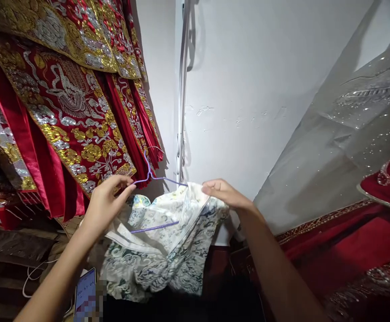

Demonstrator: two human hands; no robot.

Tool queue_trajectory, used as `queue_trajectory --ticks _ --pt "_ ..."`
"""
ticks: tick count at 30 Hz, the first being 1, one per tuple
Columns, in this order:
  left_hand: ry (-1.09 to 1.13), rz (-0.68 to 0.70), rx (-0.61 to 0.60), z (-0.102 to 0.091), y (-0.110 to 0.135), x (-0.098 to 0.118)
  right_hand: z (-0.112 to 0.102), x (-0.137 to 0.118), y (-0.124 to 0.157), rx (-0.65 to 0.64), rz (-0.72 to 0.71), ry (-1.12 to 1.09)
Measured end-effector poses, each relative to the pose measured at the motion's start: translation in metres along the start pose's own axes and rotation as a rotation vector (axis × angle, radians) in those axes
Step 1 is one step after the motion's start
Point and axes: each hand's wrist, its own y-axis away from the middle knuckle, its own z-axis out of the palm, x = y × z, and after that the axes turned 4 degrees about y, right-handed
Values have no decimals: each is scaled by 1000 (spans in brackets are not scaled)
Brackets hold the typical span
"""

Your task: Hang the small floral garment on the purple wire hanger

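Note:
A purple hanger (150,175) is partly inside a pale patterned garment (168,268) with blue-green swirls and a white inner side. My left hand (110,199) pinches the hanger's left arm between thumb and fingers. On the other side, my right hand (224,193) grips the garment's white edge over the hanger's right end, which the cloth hides. The hanger's hook points up, and its lower bar shows through the garment's open neck. The cloth droops below both hands.
Red costumes (77,112) with gold and silver embroidery hang at the left. A metal pole (182,89) stands against the white wall (241,67). Sheer sparkling fabric (358,116) and red cloth (355,250) are at the right. A phone (85,293) showing a timer lies lower left.

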Motion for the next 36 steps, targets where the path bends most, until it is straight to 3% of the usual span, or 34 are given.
queue_trajectory --ticks 2,3,4,6,9,11,15,19,21,24,26,27,28,29,31,36 --pt "17 83 316 8 16 7 -8 -25 -13 41 -35 -44" --pt "59 114 420 15 27 13 -12 -34 -19 75 -47 -65" --pt "138 144 445 25 39 18 -15 -41 -24 127 -63 -85" --pt "301 106 210 49 62 26 -21 -45 -29 259 -115 -124" --pt "431 -158 -230 94 83 27 -25 -32 -21 451 -206 -230" --pt "481 -253 -375 125 88 22 -24 -16 -8 514 -208 -274" --pt "412 -281 -437 177 94 3 -23 22 15 579 -146 -213" --pt "345 -306 -409 203 116 -7 -17 60 25 784 -186 -92" --pt "372 -321 -379 205 130 -7 3 85 31 990 -203 52" --pt "446 -357 -351 201 143 0 62 135 43 1337 -133 180" --pt "484 -373 -405 195 145 7 109 167 48 1318 -76 145" --pt "496 -370 -441 192 143 10 129 179 48 1211 -60 136" --pt "508 -360 -476 189 140 13 146 188 47 961 -44 139" --pt "521 -344 -503 186 137 16 157 193 43 789 -36 136" --pt "550 -318 -522 181 130 20 165 193 34 552 -37 132" --pt "547 -350 -453 175 127 23 150 173 18 454 -58 120"
